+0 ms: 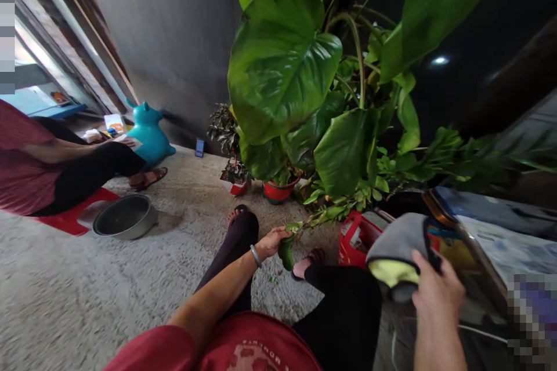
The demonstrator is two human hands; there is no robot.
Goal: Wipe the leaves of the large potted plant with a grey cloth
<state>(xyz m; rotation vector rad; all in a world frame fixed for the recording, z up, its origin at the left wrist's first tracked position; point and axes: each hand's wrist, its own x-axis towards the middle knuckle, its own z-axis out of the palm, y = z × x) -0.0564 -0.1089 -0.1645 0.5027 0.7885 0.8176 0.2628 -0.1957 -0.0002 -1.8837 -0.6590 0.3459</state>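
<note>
My left hand point(273, 242), with a pale bangle on the wrist, is closed on the tip of a leafy plant stem point(319, 217) between my knees. A dark green leaf point(286, 253) hangs just below the fingers. Out to the right, my right hand point(438, 285) grips a cloth point(398, 243), grey on one side and yellow on the other, with a dark edge. The cloth is held up in the air, apart from the plant. A red bag point(348, 240) stands on the floor between the stem and the cloth.
A big-leafed plant point(282, 64) in a red pot point(281, 191) rises ahead, beside a smaller potted plant point(235, 177). On the left, a seated person point(30, 156) is near a metal basin point(130, 223) and a turquoise animal toy point(150, 136). A phone point(199, 148) leans on the wall.
</note>
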